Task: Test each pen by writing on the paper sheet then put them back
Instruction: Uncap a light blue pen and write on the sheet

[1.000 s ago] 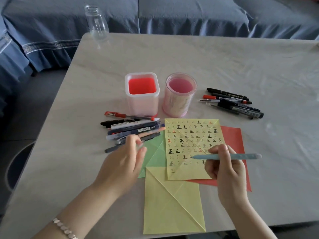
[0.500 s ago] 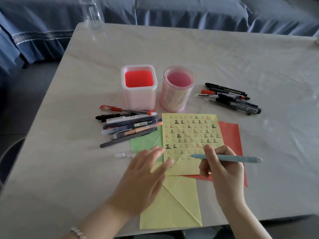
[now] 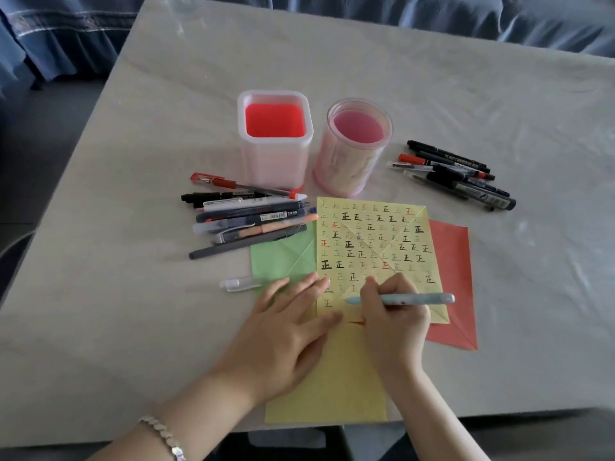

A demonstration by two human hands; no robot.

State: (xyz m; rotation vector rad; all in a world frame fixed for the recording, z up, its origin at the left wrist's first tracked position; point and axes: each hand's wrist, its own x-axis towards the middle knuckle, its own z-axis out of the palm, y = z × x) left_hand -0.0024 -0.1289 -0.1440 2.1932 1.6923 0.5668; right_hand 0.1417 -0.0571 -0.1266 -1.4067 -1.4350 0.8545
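My right hand (image 3: 394, 314) grips a light blue pen (image 3: 419, 299), its tip down on the lower part of the yellow paper sheet (image 3: 376, 247), which is covered with small written characters. My left hand (image 3: 286, 331) lies flat with straight fingers, pressing the sheet's lower left corner. A clear pen cap (image 3: 239, 283) lies on the table left of that hand. One pile of pens (image 3: 248, 216) sits to the sheet's left, another pile of dark pens (image 3: 459, 173) to its upper right. Two holders stand behind the sheet: a square one (image 3: 275, 141) and a round pink one (image 3: 352, 148).
Green paper (image 3: 283, 257), red paper (image 3: 454, 281) and a second yellow sheet (image 3: 332, 384) lie under and around the written sheet. The table's near edge runs just below my wrists. A blue sofa cover lines the far side. A clear bottle (image 3: 181, 2) stands at the far left corner.
My left hand moved right from the pen pile, left the clear cap on the table and settled flat on the sheet. My right hand brought the blue pen's tip down to the paper.
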